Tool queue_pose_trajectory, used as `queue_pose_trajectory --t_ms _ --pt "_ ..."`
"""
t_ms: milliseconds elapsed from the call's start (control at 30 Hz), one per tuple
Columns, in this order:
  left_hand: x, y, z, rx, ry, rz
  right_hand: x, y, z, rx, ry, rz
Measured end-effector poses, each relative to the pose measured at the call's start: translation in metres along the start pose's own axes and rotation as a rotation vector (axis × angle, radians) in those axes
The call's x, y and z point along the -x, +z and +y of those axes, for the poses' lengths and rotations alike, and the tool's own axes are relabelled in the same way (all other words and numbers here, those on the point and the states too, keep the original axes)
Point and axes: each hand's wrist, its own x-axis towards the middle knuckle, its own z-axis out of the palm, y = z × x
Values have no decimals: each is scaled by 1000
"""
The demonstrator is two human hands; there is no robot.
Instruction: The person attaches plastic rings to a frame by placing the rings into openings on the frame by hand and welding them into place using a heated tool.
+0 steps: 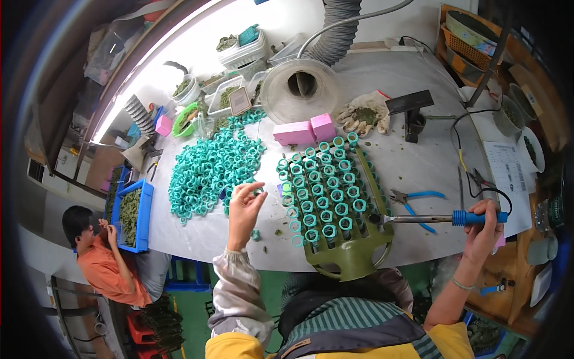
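Near the middle, my left hand (244,206) is raised with thumb and forefinger pinching a small teal ring (259,190), partly hidden by the fingers. On the right, my right hand (481,227) grips the blue handle of a soldering iron (421,219). Its metal shaft points left, and the tip end lies at the edge of an olive-green rack (347,257). Rows of teal rings (326,203) stand on this rack. Beside my left hand spreads a big heap of loose teal rings (212,164), and one stray ring (256,235) lies just below it.
Blue-handled pliers (412,206) lie right of the rack. Behind it are pink blocks (296,133), a work glove (366,113) and a clear funnel hood (301,93). The iron's black cord (461,152) loops at right. Another person (110,263) sits at far left by a blue bin (143,218).
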Motion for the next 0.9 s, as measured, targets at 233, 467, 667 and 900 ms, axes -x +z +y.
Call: queue_pose_trajectory --t_ms 233,467,667,900 --pt "63 82 108 27 276 -357 1 -1 -5 -8 -1 -68" --pt "68 131 102 -201 558 -387 2 -1 11 -79 32 -102" --pt "65 139 99 -224 558 -400 5 9 15 -133 28 -151" --pt "65 130 106 -230 584 -377 -11 -22 7 -82 5 -52"
